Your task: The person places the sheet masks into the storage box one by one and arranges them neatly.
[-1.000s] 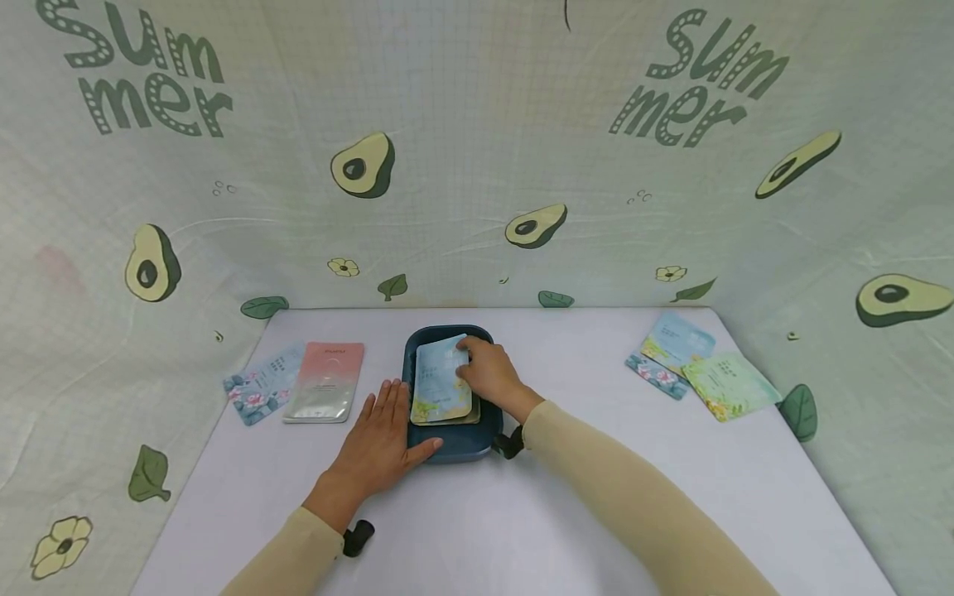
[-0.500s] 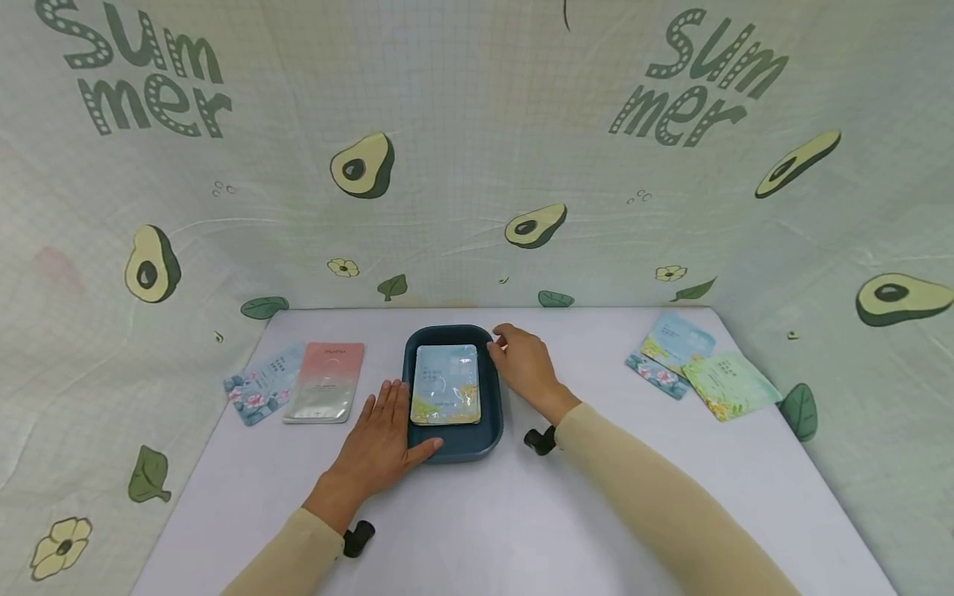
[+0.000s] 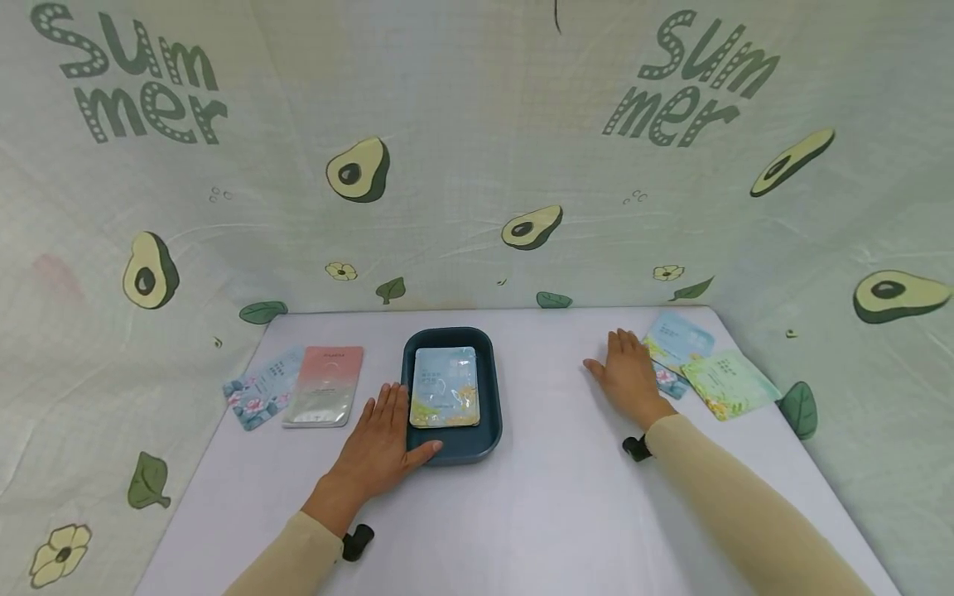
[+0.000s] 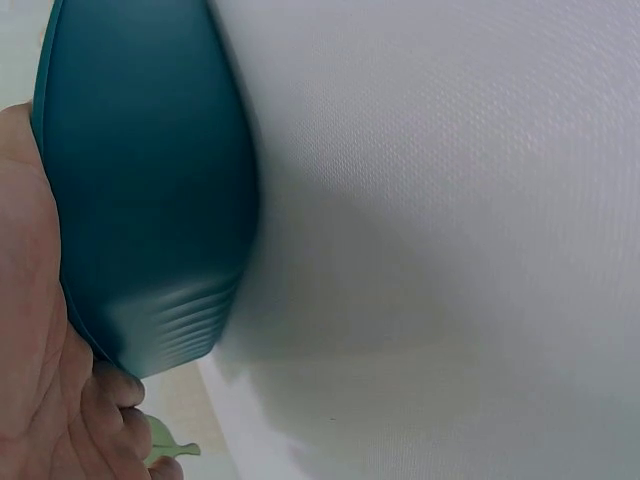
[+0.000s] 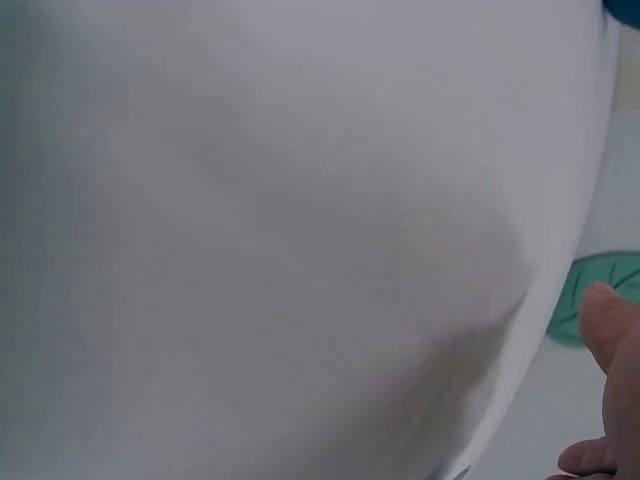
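Beside the tray point(image 3: 488, 434), left hand point(image 3: 380, 447) lies flat, fingers extended.

Beige long sleeves on both arms, bare hands, small black cam at ea. wrist.

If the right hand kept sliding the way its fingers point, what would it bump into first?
Probably the light blue packet: the right hand points up toward the far right, and that packet lies just beyond its fingertips.
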Action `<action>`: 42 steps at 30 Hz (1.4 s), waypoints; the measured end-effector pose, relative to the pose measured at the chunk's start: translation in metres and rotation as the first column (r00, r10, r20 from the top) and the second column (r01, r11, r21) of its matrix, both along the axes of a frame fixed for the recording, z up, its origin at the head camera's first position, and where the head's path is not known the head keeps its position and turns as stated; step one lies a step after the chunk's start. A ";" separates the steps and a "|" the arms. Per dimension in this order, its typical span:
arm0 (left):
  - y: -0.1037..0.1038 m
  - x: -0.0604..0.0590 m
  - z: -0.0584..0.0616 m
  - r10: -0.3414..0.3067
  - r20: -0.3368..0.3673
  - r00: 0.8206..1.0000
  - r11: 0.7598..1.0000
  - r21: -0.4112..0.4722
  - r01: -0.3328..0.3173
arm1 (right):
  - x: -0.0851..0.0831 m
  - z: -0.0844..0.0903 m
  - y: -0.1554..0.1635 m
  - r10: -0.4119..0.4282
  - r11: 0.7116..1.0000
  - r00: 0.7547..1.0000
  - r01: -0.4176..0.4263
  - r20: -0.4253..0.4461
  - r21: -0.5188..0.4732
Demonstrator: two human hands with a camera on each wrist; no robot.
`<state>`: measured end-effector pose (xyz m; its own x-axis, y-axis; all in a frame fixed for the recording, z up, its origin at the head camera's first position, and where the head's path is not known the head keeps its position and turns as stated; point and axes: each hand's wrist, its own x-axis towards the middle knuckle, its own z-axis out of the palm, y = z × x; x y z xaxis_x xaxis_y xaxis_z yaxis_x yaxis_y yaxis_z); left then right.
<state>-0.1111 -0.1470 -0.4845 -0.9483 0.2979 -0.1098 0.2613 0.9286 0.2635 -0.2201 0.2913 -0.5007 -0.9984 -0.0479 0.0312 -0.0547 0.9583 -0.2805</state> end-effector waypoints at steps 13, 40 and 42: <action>-0.001 0.001 0.000 0.002 0.002 1.000 1.000 0.010 -0.002 | 0.012 -0.008 0.058 -0.160 0.987 0.970 0.155 0.185 0.038; -0.001 0.001 0.002 -0.005 0.011 1.000 1.000 0.018 0.005 | 0.043 -0.017 -0.054 0.253 0.964 0.961 -0.260 0.108 0.052; -0.001 0.001 0.003 -0.006 0.016 1.000 1.000 0.021 0.005 | 0.053 -0.017 -0.064 0.290 0.953 0.951 -0.297 0.109 0.057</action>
